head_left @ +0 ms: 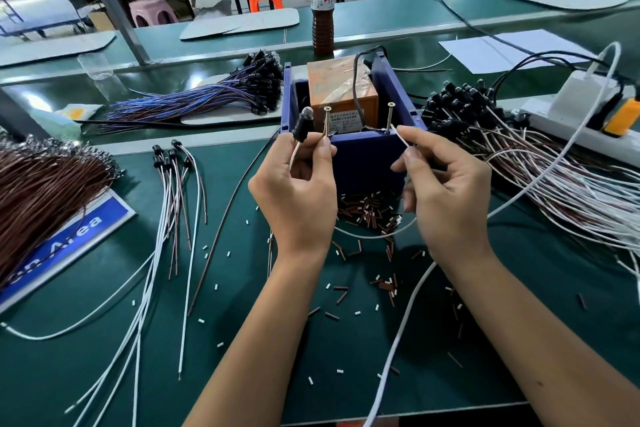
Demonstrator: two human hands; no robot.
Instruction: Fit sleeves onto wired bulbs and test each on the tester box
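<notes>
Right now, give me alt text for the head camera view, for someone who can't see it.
Two bare hands test a wired bulb at a blue tester box: the left hand holds the bulb beside one upright screw, the right hand pinches a white wire near the other screw. Wire bundles cover the green table.

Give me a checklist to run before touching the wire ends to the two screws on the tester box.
1. Left hand grips the black-sleeved clear bulb: ok.
2. Right hand pinches the thin white wire: ok.
3. White wire end reaches the right brass screw: cannot tell.
4. Second wire touches the left brass screw: cannot tell.
5. Bulb lit: not ok.
6. Black cable runs into the blue plastic tester box: ok.
</notes>
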